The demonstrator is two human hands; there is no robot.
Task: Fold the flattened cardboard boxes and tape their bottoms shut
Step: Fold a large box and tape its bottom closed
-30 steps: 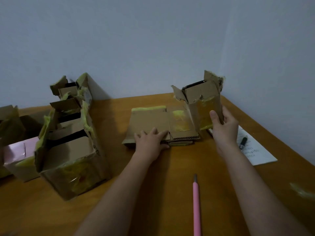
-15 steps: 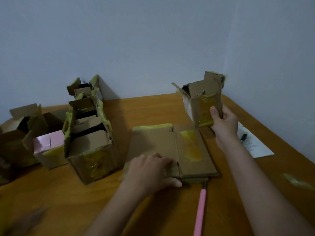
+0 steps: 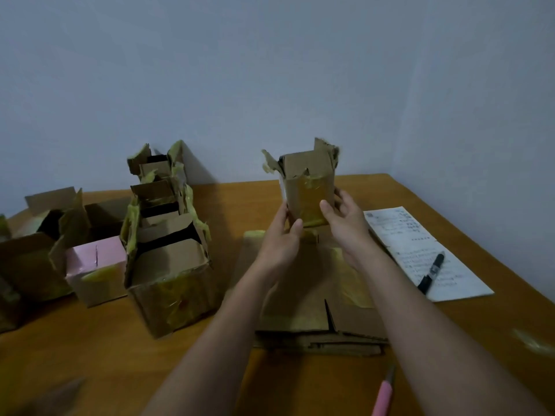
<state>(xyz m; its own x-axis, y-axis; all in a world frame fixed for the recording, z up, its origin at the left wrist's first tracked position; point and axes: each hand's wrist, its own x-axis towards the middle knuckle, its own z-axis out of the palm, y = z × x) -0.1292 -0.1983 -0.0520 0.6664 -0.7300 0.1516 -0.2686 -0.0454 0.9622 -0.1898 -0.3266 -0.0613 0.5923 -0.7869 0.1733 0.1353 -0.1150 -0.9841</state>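
Observation:
A small folded cardboard box (image 3: 306,187) with torn top flaps and yellowish tape is held upright above the table. My left hand (image 3: 280,244) grips its lower left side, and my right hand (image 3: 345,223) grips its lower right side. Under my forearms lies a stack of flattened cardboard boxes (image 3: 300,310) with yellowish tape patches. Several folded boxes stand in a row at the left (image 3: 168,253), among them a pink-topped one (image 3: 96,265).
A pink utility knife (image 3: 384,394) lies at the near edge of the wooden table (image 3: 210,370). A printed sheet (image 3: 417,244) with a black marker (image 3: 432,271) on it lies at the right. A scrap of tape (image 3: 531,343) is stuck at the far right. Walls close the corner behind.
My left hand left the flattened stack and took hold of the small box beside my right hand. The box moved left, toward the middle. The flattened stack now lies nearer to me.

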